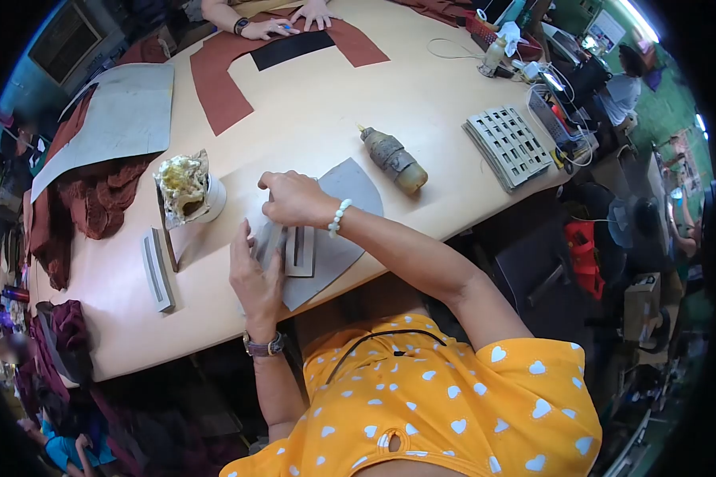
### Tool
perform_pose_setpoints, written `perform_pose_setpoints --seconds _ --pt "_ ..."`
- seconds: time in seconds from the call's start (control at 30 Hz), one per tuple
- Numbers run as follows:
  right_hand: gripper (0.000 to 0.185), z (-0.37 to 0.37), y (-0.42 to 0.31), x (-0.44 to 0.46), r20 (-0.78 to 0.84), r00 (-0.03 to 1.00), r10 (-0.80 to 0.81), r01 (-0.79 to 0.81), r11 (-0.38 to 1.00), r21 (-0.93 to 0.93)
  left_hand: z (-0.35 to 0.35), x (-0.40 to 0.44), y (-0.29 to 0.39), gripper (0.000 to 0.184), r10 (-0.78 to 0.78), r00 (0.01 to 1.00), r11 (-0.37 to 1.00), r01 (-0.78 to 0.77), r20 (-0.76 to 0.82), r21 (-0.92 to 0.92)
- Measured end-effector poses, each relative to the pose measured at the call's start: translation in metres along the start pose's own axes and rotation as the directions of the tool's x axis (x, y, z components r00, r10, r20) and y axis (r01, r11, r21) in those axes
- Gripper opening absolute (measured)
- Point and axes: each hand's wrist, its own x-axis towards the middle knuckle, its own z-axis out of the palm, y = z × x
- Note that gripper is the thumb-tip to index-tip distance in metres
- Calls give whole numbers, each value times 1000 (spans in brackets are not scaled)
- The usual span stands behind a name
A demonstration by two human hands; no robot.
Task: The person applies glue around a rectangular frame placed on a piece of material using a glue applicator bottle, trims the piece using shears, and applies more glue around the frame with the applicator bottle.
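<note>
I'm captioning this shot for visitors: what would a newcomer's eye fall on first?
Likely the bright orange-yellow, heart-patterned clothing, bottom centre. Just above, the left hand and right hand are close together at a grey panel on the table. The crusted white tub stands to their left.

The frame (310,258) seemingly lies on the sheet (352,197).

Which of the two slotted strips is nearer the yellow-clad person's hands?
The strip on the grey sheet, beside the left hand; the other strip is near the white tub.
</note>
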Motion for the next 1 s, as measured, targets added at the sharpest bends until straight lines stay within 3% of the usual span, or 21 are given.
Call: perform_pose_setpoints --seconds 0.03,0.1,0.2,0.33,0.53,0.63,0.73,0.8,0.93,1.0 --pt "40 -4 0 -2 37 999 21 -25 994 106 -2 0 3 60 -19 1000 1000 18 -14 -15" --pt "40 -19 -2 -7 119 992 50 -85 946 312 -7 4 7 59 123 991 990 -118 -56 77" --pt "39 -25 8 -11 165 986 5 -76 902 425 -8 10 15 59 246 967 967 -240 -66 87" --pt "39 -50 8 -28 241 970 43 -195 731 654 -2 14 23 61 286 956 958 -284 -71 39" --pt "43 -73 24 -42 119 989 83 -143 695 705 11 18 46 62 314 947 948 -317 -71 -34" --pt "43 -111 55 -51 -56 989 138 -51 666 744 13 13 48 61 316 946 949 -316 -70 9" --pt "48 -186 108 -69 -336 899 280 17 746 666 7 6 44 62 218 973 976 -219 -70 -11" --pt "47 -245 155 -83 -459 788 411 -125 836 535 5 2 36 62 103 993 992 -107 -62 -73" --pt "29 -325 233 -114 -529 601 599 -135 728 672 9 -3 27 57 -39 998 988 31 -49 -150" --pt "21 -345 266 -122 -491 566 662 -244 704 667 14 -4 29 54 -75 997 985 70 -28 -156"
